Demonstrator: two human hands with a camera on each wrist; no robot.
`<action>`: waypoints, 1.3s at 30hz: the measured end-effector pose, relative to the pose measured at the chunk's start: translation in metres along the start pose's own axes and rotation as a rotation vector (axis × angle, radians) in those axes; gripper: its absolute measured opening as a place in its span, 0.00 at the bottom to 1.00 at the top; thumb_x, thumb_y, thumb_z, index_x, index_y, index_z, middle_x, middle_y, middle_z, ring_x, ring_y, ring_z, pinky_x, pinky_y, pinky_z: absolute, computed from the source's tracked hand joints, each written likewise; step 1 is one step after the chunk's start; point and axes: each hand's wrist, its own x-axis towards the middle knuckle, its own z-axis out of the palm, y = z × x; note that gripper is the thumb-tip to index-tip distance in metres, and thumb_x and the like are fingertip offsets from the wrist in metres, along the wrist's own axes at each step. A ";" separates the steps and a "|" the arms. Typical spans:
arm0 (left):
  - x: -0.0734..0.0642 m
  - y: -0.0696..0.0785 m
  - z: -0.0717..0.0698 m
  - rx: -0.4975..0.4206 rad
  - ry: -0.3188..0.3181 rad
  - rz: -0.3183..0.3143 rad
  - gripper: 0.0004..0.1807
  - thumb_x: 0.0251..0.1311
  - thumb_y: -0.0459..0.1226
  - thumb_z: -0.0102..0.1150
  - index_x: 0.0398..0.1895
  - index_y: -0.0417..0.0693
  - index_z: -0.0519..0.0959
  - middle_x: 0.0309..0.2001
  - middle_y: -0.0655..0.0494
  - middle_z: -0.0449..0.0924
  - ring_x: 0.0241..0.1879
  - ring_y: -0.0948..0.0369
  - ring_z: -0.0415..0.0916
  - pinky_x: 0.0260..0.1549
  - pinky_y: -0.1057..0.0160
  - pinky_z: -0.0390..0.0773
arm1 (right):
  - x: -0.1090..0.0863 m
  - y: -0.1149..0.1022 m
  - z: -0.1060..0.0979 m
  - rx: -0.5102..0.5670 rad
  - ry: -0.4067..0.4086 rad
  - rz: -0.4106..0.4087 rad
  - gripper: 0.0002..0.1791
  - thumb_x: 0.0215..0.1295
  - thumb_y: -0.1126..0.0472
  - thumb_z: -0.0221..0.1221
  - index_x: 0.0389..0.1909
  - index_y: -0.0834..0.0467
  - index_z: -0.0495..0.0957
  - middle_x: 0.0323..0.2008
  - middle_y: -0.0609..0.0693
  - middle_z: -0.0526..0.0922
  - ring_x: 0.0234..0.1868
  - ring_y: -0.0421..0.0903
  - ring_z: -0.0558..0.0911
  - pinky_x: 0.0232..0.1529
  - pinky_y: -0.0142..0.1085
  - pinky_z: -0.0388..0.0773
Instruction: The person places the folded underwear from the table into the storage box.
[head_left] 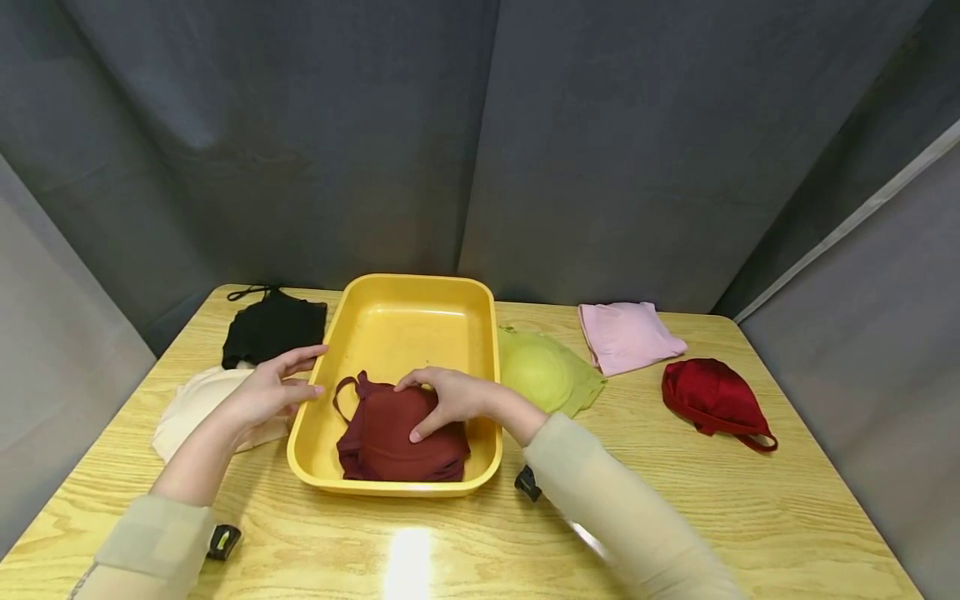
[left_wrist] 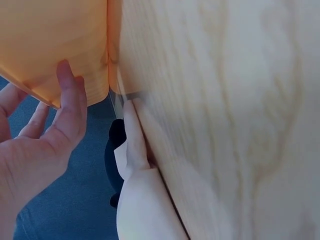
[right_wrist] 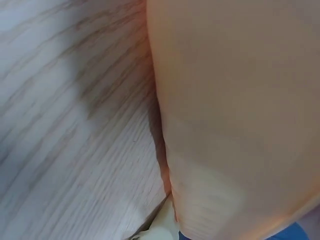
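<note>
A folded dark maroon bra [head_left: 405, 437] lies cup-up in the near half of a yellow plastic bin [head_left: 393, 490], its strap looped toward the left wall. My right hand [head_left: 453, 396] rests on the bra, thumb and forefinger spread apart over the cup; its other fingers are hidden. At the bin's left rim, the fingertips and thumb of my left hand [head_left: 266, 396] touch the edge. The left wrist view shows the loosely bent fingers of that hand [left_wrist: 45, 135] against the bin's outer wall [left_wrist: 55, 40]. In the right wrist view, the bin wall [right_wrist: 240, 110] hides the right hand.
Left of the bin, a black garment [head_left: 277, 327] and a cream bra [head_left: 202, 408] lie on the wooden table [head_left: 315, 550]. To its right are a lime-green bra [head_left: 547, 371], a folded pink garment [head_left: 630, 337] and a shiny red bra [head_left: 716, 396]. Grey curtains [head_left: 600, 150] hang behind.
</note>
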 end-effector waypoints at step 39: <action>0.000 -0.003 -0.001 0.015 0.003 0.009 0.37 0.61 0.35 0.59 0.72 0.53 0.56 0.65 0.40 0.60 0.47 0.53 0.76 0.33 0.64 0.76 | -0.039 -0.017 -0.024 -0.078 0.195 -0.225 0.33 0.54 0.51 0.68 0.60 0.56 0.71 0.58 0.49 0.75 0.57 0.48 0.73 0.60 0.39 0.68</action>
